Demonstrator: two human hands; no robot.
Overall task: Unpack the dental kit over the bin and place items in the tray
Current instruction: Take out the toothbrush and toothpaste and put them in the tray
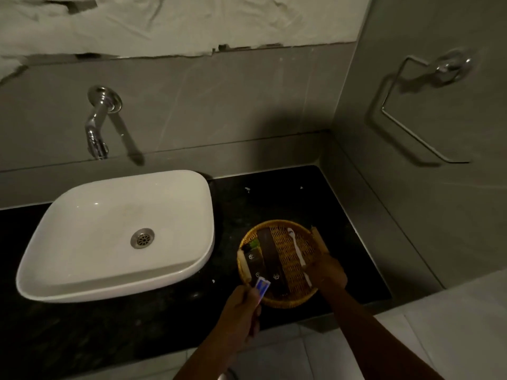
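A round woven tray (285,229) sits on the dark counter, right of the sink. Inside lie dark brown sachets (270,253) and a white toothbrush (297,253), which runs from the tray's far side toward my right hand. My right hand (329,272) rests over the tray's near right rim, fingers on the toothbrush handle. My left hand (241,311) hovers at the tray's near left edge, shut on a small blue and white toothpaste tube (262,287). The bin is not in view.
A white basin (82,259) with a steel drain stands on the black counter (274,196) at left, under a chrome wall tap (97,127). A chrome towel ring (417,105) hangs on the right wall. Pale floor tiles show at the bottom right.
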